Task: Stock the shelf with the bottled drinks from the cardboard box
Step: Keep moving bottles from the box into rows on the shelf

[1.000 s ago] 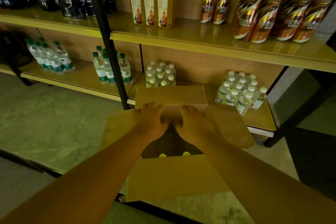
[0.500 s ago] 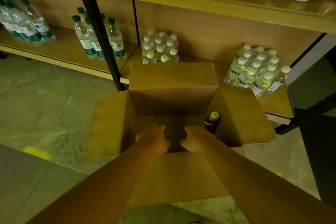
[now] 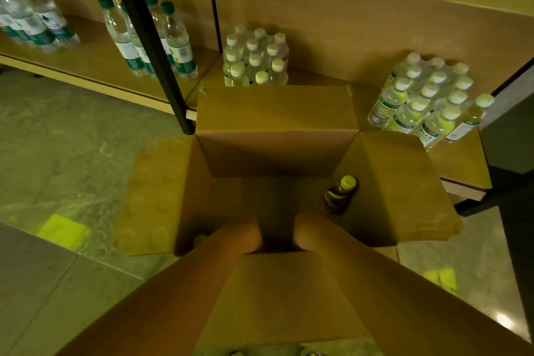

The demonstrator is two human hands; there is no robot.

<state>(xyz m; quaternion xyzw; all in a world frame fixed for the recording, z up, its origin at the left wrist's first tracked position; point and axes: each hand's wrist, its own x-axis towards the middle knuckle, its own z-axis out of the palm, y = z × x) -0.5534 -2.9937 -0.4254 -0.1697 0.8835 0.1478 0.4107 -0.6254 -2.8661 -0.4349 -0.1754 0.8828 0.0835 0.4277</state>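
Note:
An open cardboard box (image 3: 274,153) stands on the floor in front of the bottom shelf (image 3: 462,165), all four flaps folded out. One brown drink bottle with a yellow cap (image 3: 339,192) stands upright in the box's right side. Both my arms reach down into the near part of the box. My left hand (image 3: 247,233) and my right hand (image 3: 307,230) are side by side, a little apart, left of the bottle. Their fingers point down behind the near flap and are hidden, so what they grip cannot be seen.
Two shrink-wrapped packs of white-capped bottles (image 3: 255,61) (image 3: 427,98) sit on the bottom shelf behind the box. Green-capped water bottles (image 3: 173,40) stand further left, behind a black shelf post (image 3: 150,46). Yellow marks (image 3: 62,230) lie on the floor.
My view has tilted down and closer to the box. Both hands have dropped from the far flap deeper into the near part of the box, and the yellow-capped bottle has come into sight.

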